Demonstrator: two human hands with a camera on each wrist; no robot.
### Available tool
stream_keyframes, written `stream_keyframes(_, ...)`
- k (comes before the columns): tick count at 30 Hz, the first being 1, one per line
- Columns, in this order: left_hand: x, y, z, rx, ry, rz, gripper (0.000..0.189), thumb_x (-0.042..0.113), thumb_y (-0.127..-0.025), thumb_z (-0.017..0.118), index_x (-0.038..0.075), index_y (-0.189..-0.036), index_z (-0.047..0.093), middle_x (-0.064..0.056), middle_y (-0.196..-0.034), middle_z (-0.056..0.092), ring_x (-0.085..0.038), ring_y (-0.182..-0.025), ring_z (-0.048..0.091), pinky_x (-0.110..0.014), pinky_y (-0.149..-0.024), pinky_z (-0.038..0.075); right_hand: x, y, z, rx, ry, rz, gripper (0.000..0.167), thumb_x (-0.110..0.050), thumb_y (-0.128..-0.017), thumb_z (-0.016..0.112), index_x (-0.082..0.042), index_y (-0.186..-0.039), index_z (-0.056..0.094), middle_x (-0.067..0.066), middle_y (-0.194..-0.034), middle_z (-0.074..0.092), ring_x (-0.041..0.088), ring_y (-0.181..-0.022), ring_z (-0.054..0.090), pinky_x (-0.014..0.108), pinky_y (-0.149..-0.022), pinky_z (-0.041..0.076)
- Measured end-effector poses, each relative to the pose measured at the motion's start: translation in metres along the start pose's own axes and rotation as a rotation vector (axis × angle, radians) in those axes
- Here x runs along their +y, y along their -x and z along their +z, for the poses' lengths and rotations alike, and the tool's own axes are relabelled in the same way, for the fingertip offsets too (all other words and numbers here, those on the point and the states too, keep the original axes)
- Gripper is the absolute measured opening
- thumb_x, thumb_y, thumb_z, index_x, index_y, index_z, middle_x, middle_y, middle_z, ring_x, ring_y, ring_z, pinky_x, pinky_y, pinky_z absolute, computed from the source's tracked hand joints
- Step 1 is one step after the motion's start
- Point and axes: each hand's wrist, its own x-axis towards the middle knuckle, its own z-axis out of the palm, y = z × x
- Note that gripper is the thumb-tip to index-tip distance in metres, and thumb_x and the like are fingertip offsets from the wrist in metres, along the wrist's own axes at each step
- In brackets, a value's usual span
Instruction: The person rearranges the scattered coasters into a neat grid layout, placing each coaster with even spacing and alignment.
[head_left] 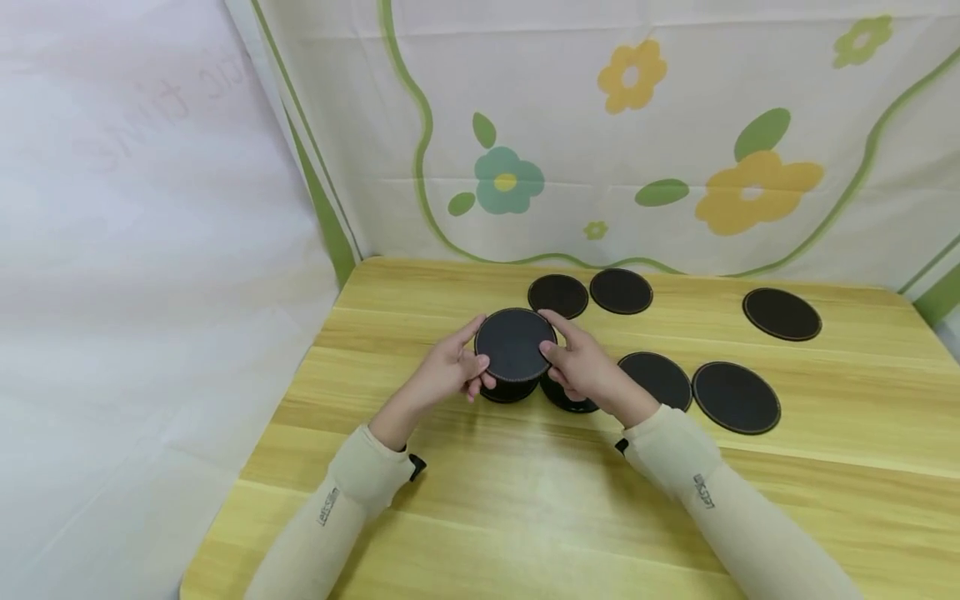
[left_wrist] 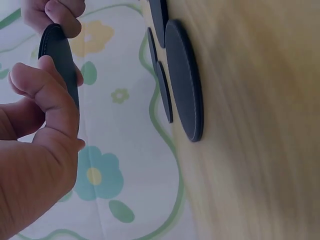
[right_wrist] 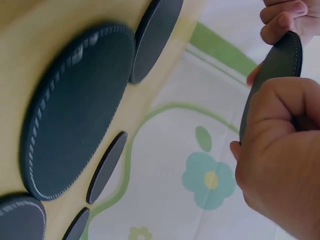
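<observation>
A round black coaster (head_left: 513, 344) with a stitched edge is held up above the table between both hands. My left hand (head_left: 455, 360) pinches its left edge, thumb on the upper face. On the opposite side my right hand (head_left: 588, 362) grips the rim the same way. From the left wrist the raised coaster (left_wrist: 64, 67) appears nearly edge-on, well off the wood. Beneath it in the head view, another black coaster (head_left: 507, 393) lies on the table, partly covered. A further coaster (head_left: 567, 400) peeks out under the right hand.
Two coasters lie at the back, one brown-black (head_left: 558, 296) and one black (head_left: 621, 291). To the right are a pair, a nearer coaster (head_left: 737, 397) and its neighbour (head_left: 660, 379), plus a far one (head_left: 782, 314). A flowered cloth (head_left: 555, 100) hangs behind the wooden table (head_left: 525, 500).
</observation>
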Motion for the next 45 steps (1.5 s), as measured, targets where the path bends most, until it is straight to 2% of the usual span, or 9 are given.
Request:
stream_keyframes(4,-0.007,0.012,0.007,-0.034,-0.041,-0.018,0.069,0.001,-0.106,0.049,0.007,-0.163,0.01,-0.029,-0.083,0.07,-0.013,-0.05,0.055,-0.03,-0.051,0.051,0.008,0.015,0.012,0.009,0.105,0.04,0.058,-0.017,-0.111,0.041,-0.029,-0.163,0.017,0.006,-0.059,0.045,0.012,-0.042,0.031,0.027,-0.04,0.028)
stream_keyframes(7,-0.01,0.023,0.013,-0.061,-0.075,-0.07,0.071,-0.001,-0.105,0.049,0.005,-0.162,0.008,-0.026,-0.08,0.07,-0.013,-0.049,0.054,-0.029,-0.049,0.05,0.013,0.025,0.022,0.012,0.244,0.046,0.059,-0.014,-0.11,0.042,-0.016,-0.163,0.016,0.016,-0.084,0.058,0.018,-0.047,0.04,0.031,-0.047,0.038)
stream_keyframes(10,-0.014,0.033,0.02,-0.111,-0.133,-0.156,0.073,-0.001,-0.105,0.049,0.003,-0.162,0.004,-0.02,-0.075,0.069,-0.014,-0.049,0.056,-0.03,-0.049,0.053,0.017,0.035,0.03,0.01,0.394,0.03,0.058,-0.011,-0.108,0.046,-0.002,-0.159,0.021,0.029,-0.126,0.056,0.03,-0.081,0.063,0.042,-0.072,0.05)
stream_keyframes(13,-0.018,0.041,0.027,-0.166,-0.194,-0.242,0.074,0.001,-0.105,0.049,0.001,-0.161,0.0,-0.017,-0.071,0.067,-0.017,-0.051,0.06,-0.033,-0.051,0.056,0.021,0.043,0.037,-0.01,0.495,0.034,0.056,-0.011,-0.106,0.05,0.004,-0.155,0.027,0.032,-0.142,0.048,0.038,-0.12,0.056,0.05,-0.095,0.046)
stream_keyframes(21,-0.023,0.059,0.029,-0.253,-0.379,-0.361,0.073,0.007,-0.107,0.049,-0.002,-0.16,0.0,-0.016,-0.067,0.064,-0.025,-0.052,0.063,-0.039,-0.052,0.057,0.037,0.05,0.054,-0.122,0.49,0.084,0.059,-0.012,-0.102,0.059,0.005,-0.151,0.031,0.025,-0.129,0.057,0.03,-0.112,0.06,0.048,-0.097,0.044)
stream_keyframes(25,-0.027,0.062,0.028,-0.264,-0.458,-0.359,0.072,0.009,-0.107,0.049,-0.004,-0.159,0.001,-0.013,-0.067,0.063,-0.025,-0.053,0.064,-0.037,-0.053,0.057,0.041,0.051,0.06,-0.139,0.496,0.103,0.076,-0.019,-0.099,0.067,0.007,-0.156,0.023,0.026,-0.129,0.057,0.03,-0.105,0.062,0.047,-0.092,0.047)
stream_keyframes(29,-0.03,0.06,0.028,-0.247,-0.534,-0.338,0.071,0.008,-0.106,0.05,-0.006,-0.159,0.004,-0.011,-0.065,0.063,-0.024,-0.051,0.063,-0.035,-0.05,0.055,0.045,0.053,0.061,-0.154,0.59,0.071,0.09,-0.028,-0.095,0.073,0.007,-0.158,0.018,0.029,-0.144,0.048,0.032,-0.126,0.054,0.048,-0.105,0.041)
stream_keyframes(37,-0.022,0.062,0.035,-0.228,-0.635,-0.357,0.085,0.016,-0.1,0.066,-0.004,-0.16,0.008,-0.009,-0.058,0.059,-0.02,-0.044,0.054,-0.033,-0.045,0.049,0.049,0.057,0.059,-0.191,0.712,0.042,0.117,-0.039,-0.081,0.087,0.008,-0.158,0.013,0.026,-0.132,0.059,0.031,-0.12,0.059,0.046,-0.102,0.044)
stream_keyframes(45,-0.024,0.06,0.039,-0.232,-0.673,-0.364,0.102,0.022,-0.09,0.079,-0.002,-0.16,0.009,-0.008,-0.058,0.06,-0.017,-0.043,0.052,-0.029,-0.044,0.045,0.049,0.055,0.063,-0.136,0.871,-0.006,0.107,-0.034,-0.077,0.09,0.009,-0.154,0.029,0.02,-0.111,0.069,0.03,-0.104,0.066,0.044,-0.093,0.051)
